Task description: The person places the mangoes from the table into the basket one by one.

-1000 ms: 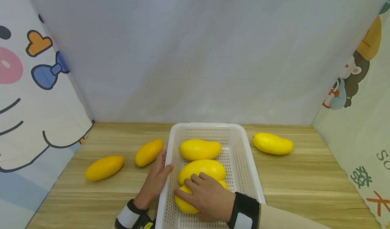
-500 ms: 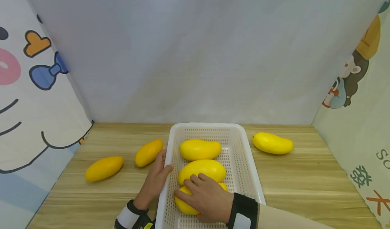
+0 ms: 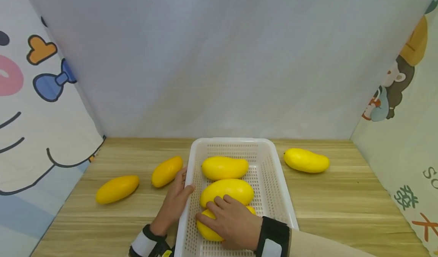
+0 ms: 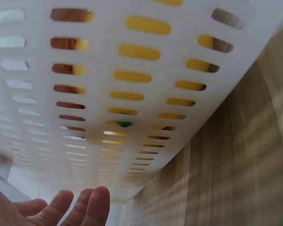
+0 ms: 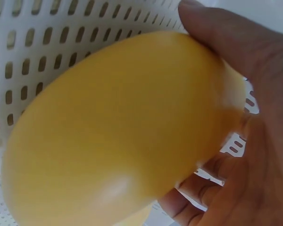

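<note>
A white perforated plastic basket (image 3: 278, 181) stands on the wooden table with several yellow mangoes inside. My right hand (image 3: 234, 221) grips the nearest mango (image 3: 207, 232), thumb on one side and fingers on the other. In the right wrist view that mango (image 5: 118, 127) fills the middle, against the basket's holed wall. Beyond it lie a second mango (image 3: 227, 190) and a third mango (image 3: 224, 168), side by side. My left hand (image 3: 173, 203) holds the basket's left rim, thumb on the top edge and fingers along the outer wall. In the left wrist view its fingers (image 4: 98, 207) are beside that wall.
Two orange-yellow mangoes lie left of the basket: one mango (image 3: 167, 171) close to my left fingers, another mango (image 3: 117, 189) farther out. A yellow mango (image 3: 306, 161) rests to the right. A grey-white backdrop (image 3: 226, 59) and printed side panels enclose the table (image 3: 342, 211).
</note>
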Demonstrator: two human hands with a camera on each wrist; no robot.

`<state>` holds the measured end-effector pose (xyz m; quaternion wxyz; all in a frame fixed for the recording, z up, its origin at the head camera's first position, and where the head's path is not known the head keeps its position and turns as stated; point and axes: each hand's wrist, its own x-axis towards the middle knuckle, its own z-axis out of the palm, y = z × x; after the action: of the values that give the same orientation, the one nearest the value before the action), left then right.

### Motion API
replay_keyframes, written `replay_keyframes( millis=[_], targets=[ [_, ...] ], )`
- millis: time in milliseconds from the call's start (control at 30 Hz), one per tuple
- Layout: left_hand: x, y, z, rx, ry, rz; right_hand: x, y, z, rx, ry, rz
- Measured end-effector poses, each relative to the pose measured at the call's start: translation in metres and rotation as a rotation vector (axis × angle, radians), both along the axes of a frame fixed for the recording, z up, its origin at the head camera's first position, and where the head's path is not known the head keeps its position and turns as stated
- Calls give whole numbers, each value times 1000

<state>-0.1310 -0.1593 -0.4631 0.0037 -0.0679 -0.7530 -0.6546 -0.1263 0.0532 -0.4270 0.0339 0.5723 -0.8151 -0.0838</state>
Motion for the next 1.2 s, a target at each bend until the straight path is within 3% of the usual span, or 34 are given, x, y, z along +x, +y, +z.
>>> replay_keyframes(
  millis=[967, 1067, 1200],
  targets=[
    [-2, 0, 0, 5, 2, -6, -2, 2, 5, -25, -49, -15],
    [-2, 0, -1, 6, -3, -4, -2, 2, 6, -24, -73, -18],
    [-1, -1, 0, 7, -9, -6, -4, 2, 9, -27, -166, -43]
  ],
)
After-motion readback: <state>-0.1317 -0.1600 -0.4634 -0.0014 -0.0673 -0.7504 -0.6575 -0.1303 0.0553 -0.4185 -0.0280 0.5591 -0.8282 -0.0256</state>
